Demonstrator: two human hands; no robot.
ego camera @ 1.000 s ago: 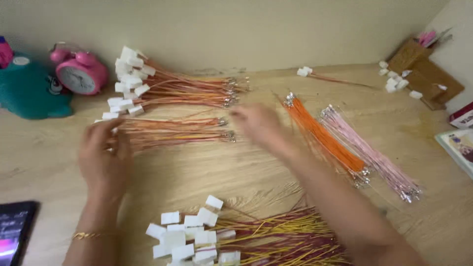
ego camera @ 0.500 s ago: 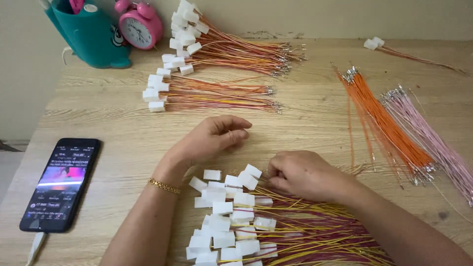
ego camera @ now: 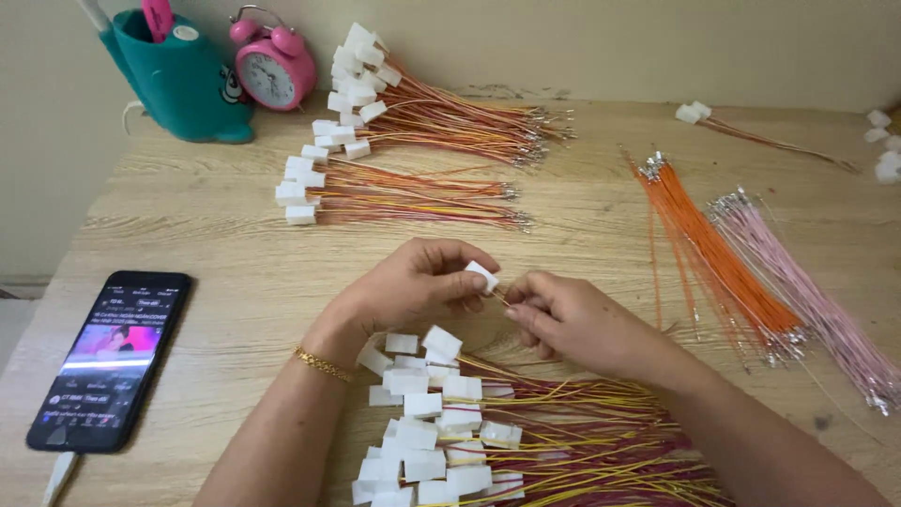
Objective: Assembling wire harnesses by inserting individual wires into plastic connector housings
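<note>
Head view | left hand pinches white connector; right hand touching it

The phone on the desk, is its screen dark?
No. The phone lies at the left edge of the wooden desk with its screen lit, showing a picture with pink in it.

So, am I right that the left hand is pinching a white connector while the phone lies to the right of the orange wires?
Not quite. The left hand does pinch a white connector, but the phone lies at the table's left edge, far left of the orange wires, not to their right. The head view shows this.
</note>
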